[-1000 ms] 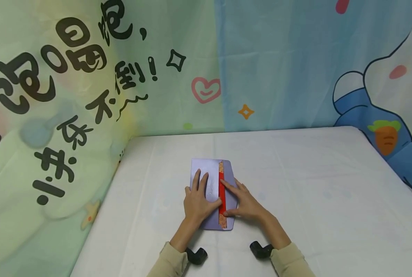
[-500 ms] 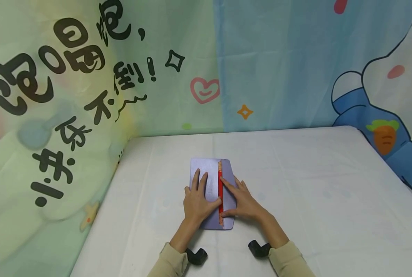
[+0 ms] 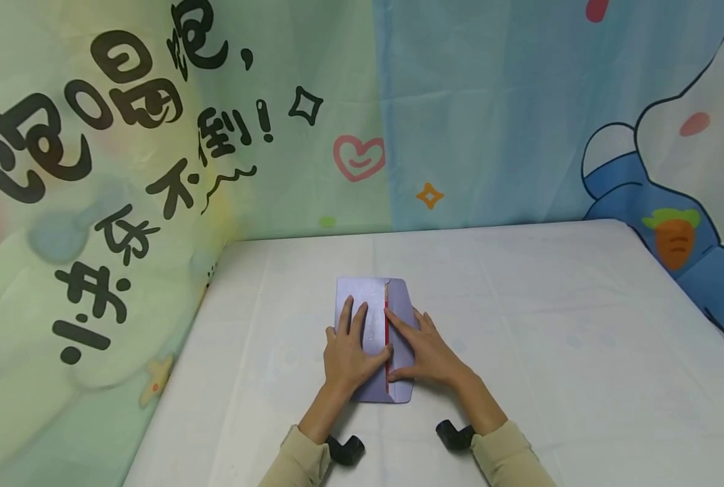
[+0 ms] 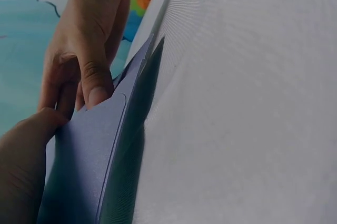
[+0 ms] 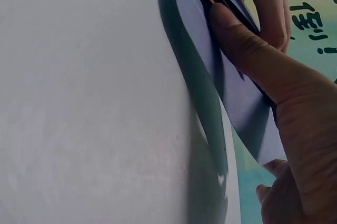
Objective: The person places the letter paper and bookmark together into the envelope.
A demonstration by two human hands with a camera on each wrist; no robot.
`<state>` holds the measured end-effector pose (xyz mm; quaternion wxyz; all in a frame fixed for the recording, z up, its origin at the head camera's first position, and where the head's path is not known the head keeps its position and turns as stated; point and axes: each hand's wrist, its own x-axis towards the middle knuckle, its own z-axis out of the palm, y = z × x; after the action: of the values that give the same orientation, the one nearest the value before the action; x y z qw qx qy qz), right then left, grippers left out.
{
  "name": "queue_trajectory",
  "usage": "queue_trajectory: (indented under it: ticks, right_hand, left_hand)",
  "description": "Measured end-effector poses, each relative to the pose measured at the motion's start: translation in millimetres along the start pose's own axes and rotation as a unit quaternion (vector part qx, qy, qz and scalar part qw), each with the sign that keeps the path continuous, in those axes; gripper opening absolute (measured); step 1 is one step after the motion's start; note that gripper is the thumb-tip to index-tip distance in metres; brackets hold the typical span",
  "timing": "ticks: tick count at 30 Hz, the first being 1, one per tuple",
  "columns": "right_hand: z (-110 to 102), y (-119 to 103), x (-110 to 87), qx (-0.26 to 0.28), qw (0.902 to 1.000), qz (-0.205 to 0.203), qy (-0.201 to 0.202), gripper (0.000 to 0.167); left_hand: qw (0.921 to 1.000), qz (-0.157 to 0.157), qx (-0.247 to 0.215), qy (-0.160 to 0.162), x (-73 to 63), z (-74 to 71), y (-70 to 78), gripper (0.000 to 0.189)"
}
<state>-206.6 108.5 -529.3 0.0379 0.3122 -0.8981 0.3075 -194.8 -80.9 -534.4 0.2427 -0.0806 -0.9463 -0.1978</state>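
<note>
A purple envelope (image 3: 362, 289) lies on the white-covered table, its flap (image 3: 403, 294) folded out to the right. Only a thin red edge of a card (image 3: 388, 335) shows along the opening; the rest is hidden inside. My left hand (image 3: 346, 358) rests on the envelope with long fingers spread, the thumb at the opening. My right hand (image 3: 430, 353) lies over the flap, index finger and thumb touching the red edge at two spots. In the right wrist view the right thumb (image 5: 247, 42) presses at the red card's edge. The left wrist view shows the envelope raised slightly above its shadow.
The white tablecloth (image 3: 551, 338) spreads around the envelope. A printed curtain (image 3: 490, 115) with lettering and a cartoon figure hangs behind and to the left. Black wrist mounts (image 3: 345, 451) sit at both sleeves.
The red card has slid left into the envelope, its visible strip narrowing from a broad band to a thin line. The right fingertips have shifted slightly left; the left hand stays nearly still.
</note>
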Motion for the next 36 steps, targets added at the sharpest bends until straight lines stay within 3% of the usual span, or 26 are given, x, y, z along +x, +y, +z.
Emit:
queue_trajectory:
  ticks: [14,22,28,33,36]
  right_hand:
    - [0.7,-0.6,-2.4,0.013,0.9998,-0.002,0.012,0.112]
    - [2.6,2.2,-1.9,0.021,0.9997,0.003,0.009,0.106]
    - [-0.7,2.7,-3.8,0.016,0.9993,-0.013,0.029,0.098]
    - [-3.3,4.4,-8.7,0.004,0.9985,0.031,0.044,0.089]
    - [-5.5,5.2,-12.3,-0.007,0.9971,0.063,0.043,0.084]
  left_hand:
    - [0.9998,0.015,0.007,-0.009,-0.9,2.6,0.8,0.085]
    - [0.9997,-0.004,0.010,-0.022,-1.5,4.2,-0.6,0.086]
    - [0.9991,-0.025,0.032,-0.013,-1.9,5.5,-1.5,0.085]
    - [0.9987,-0.034,0.037,-0.013,0.0,7.9,-2.3,0.084]
    - [0.9982,-0.036,0.039,-0.028,0.7,8.4,-2.5,0.084]
